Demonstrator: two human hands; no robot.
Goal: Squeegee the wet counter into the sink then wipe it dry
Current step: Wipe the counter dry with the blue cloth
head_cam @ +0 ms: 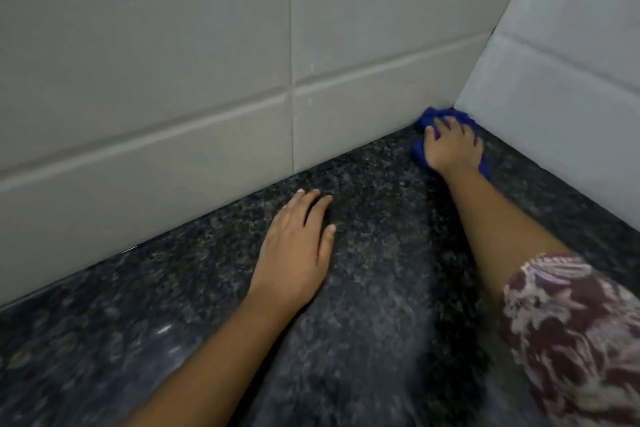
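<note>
The counter (374, 288) is dark speckled granite that fills the lower half of the head view. A blue cloth (429, 118) lies bunched in the far corner where the two tiled walls meet. My right hand (452, 144) presses down on the cloth with fingers spread over it, the arm stretched across the counter. My left hand (298, 246) rests flat on the bare granite near the back wall, palm down, fingers apart, holding nothing. No squeegee and no sink are in view.
A grey tiled back wall (173, 62) runs along the counter's far edge. A lighter tiled side wall (561, 87) closes the right side. My patterned maroon sleeve (571, 329) hangs over the counter at lower right.
</note>
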